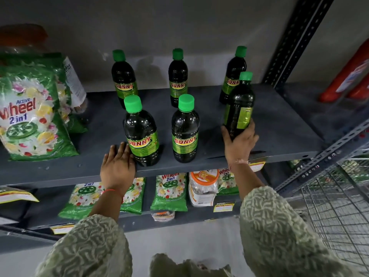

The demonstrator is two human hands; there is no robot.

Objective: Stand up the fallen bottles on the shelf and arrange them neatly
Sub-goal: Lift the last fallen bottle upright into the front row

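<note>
Several dark bottles with green caps and "SUNNY" labels stand upright on the grey shelf (pixel 279 124). Three are in a back row: left (pixel 123 76), middle (pixel 177 76), right (pixel 232 76). Two stand in front: left (pixel 142 132) and middle (pixel 185 130). My right hand (pixel 239 144) grips the base of another bottle (pixel 239 106), upright at the front right, its label turned away. My left hand (pixel 117 164) rests flat on the shelf edge, fingers touching the front left bottle's base.
A large green "Active Wheel" detergent bag (pixel 34 116) leans at the shelf's left. Red containers (pixel 351 76) stand beyond the perforated upright post (pixel 295 41). Below hang smaller detergent packs (pixel 169 190) and a jar (pixel 201 186). A wire basket (pixel 339 206) is at right.
</note>
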